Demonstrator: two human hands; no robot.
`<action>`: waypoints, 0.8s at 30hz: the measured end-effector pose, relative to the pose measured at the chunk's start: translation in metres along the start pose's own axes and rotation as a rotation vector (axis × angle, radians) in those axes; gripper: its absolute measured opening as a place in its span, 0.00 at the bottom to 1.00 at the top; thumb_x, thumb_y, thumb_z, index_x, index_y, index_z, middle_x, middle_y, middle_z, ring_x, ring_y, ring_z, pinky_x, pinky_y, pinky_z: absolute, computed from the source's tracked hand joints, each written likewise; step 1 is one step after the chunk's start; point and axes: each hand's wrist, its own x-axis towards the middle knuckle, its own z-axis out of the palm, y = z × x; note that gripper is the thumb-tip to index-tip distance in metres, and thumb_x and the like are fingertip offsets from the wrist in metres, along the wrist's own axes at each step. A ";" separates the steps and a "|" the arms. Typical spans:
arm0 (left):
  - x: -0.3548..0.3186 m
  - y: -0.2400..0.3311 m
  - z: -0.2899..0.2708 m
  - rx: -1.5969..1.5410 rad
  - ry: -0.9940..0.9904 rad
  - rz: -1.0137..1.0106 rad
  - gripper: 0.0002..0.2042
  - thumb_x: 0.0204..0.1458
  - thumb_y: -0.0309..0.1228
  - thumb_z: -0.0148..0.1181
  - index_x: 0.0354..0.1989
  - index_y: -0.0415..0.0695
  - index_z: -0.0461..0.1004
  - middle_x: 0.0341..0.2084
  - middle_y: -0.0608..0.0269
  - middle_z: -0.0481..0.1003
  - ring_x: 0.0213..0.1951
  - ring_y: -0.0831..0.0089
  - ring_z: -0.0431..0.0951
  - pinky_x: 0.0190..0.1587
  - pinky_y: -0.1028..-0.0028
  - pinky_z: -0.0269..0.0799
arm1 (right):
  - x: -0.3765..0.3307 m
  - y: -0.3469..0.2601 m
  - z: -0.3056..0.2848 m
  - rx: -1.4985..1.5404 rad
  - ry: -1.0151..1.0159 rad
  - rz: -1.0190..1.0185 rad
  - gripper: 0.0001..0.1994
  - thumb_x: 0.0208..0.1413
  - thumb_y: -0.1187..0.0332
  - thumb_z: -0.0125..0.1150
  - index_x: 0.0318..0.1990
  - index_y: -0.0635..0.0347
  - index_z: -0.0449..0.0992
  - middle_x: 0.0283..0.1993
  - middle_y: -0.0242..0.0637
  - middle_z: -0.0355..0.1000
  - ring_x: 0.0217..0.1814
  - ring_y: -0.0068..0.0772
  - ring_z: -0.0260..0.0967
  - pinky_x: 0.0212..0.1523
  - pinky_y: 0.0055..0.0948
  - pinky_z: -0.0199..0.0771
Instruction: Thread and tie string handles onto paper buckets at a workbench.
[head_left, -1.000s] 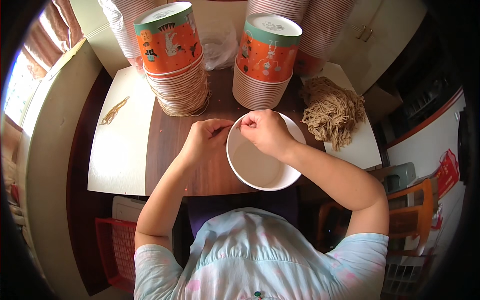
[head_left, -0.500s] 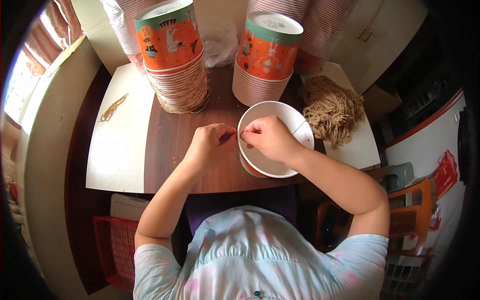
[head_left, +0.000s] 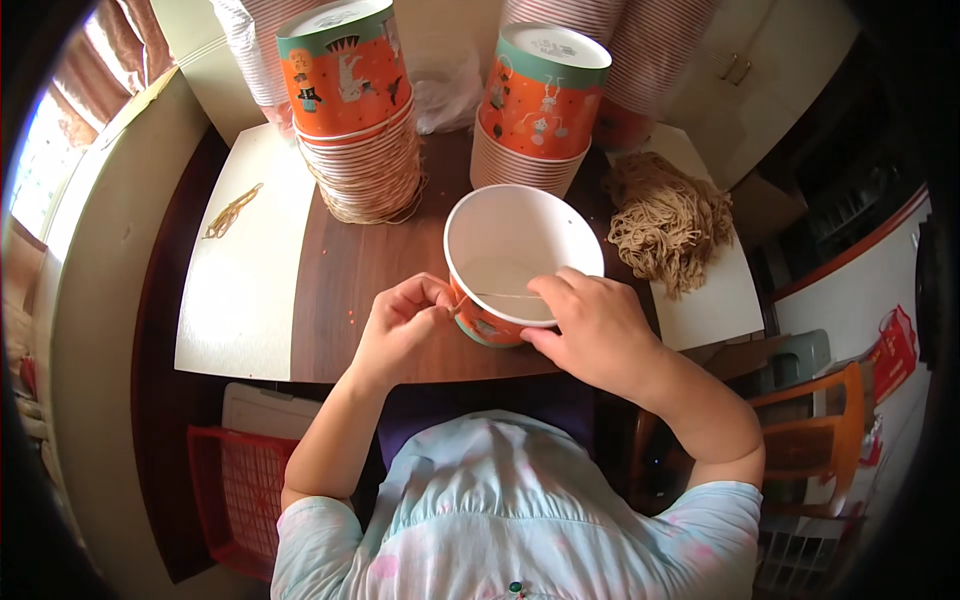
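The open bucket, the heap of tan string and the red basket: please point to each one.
Open bucket (head_left: 522, 228), head view: on its white inner wall.
Heap of tan string (head_left: 668, 230), head view: on its middle.
Red basket (head_left: 250, 485), head view: on its slotted wall.

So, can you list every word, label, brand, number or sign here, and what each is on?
None of it is clear enough to quote.
Left upturned orange-and-green bucket: dark print on its white base, too small to read.
Right upturned bucket: similar print on its base, too small.
Red bag at the right: pale marks, too blurred.
Open bucket at the front: no readable text in sight.
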 end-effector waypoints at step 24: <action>-0.046 -0.004 0.033 0.574 0.099 0.634 0.12 0.50 0.13 0.51 0.42 0.32 0.75 0.36 0.54 0.76 0.38 0.71 0.77 0.40 0.78 0.72 | -0.024 -0.046 0.079 0.320 0.652 -0.367 0.18 0.42 0.84 0.60 0.45 0.66 0.70 0.35 0.41 0.70 0.30 0.40 0.68 0.30 0.34 0.67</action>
